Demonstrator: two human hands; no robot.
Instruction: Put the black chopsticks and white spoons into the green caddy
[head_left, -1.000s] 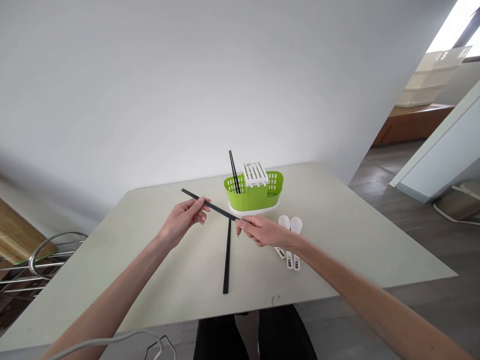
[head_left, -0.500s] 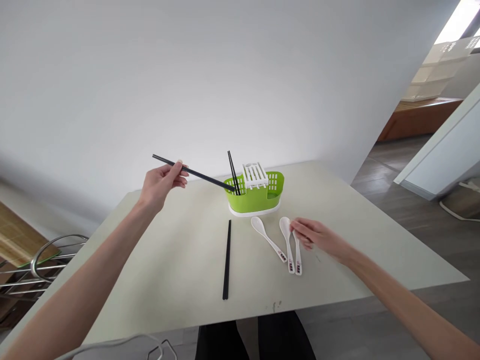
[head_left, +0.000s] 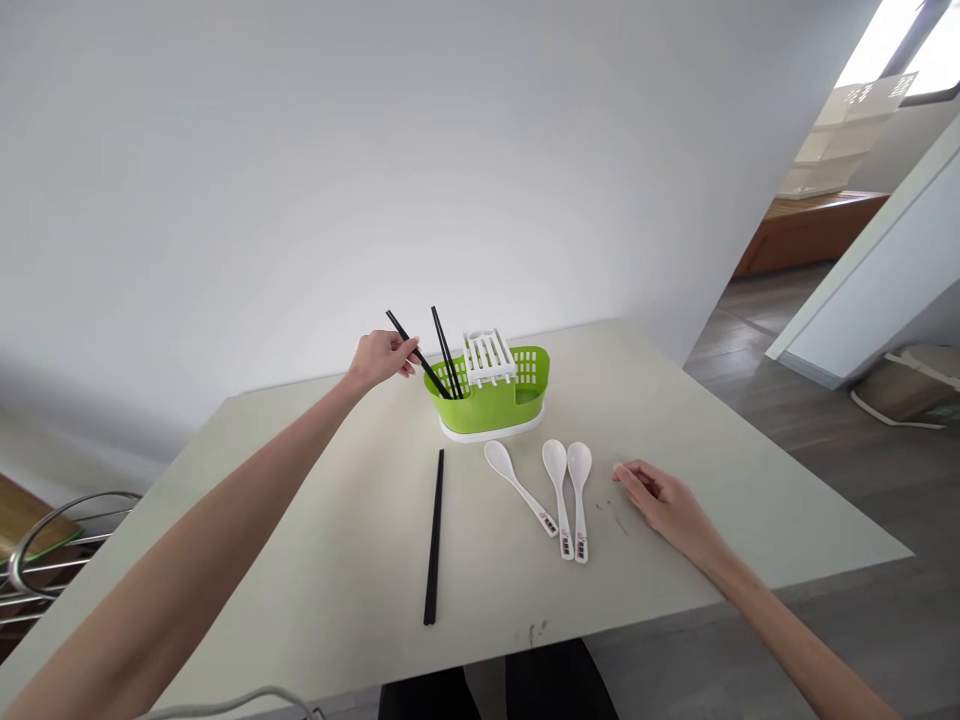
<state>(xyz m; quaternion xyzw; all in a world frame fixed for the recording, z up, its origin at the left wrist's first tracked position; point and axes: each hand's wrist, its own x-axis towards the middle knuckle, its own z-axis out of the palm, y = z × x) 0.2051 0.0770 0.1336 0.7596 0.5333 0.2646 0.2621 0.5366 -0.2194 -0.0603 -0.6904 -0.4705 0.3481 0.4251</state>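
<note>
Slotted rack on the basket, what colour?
White; the slotted rack shows best in the head view, against the green basket.

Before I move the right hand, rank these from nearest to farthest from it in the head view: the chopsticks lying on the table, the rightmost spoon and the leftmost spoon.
Out from the right hand:
1. Rightmost spoon: just to its left.
2. Leftmost spoon: farther left, slanting.
3. Lying chopsticks: farthest left.

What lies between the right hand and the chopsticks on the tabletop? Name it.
Three white spoons lie between the right hand and those black chopsticks, in the head view.
</note>
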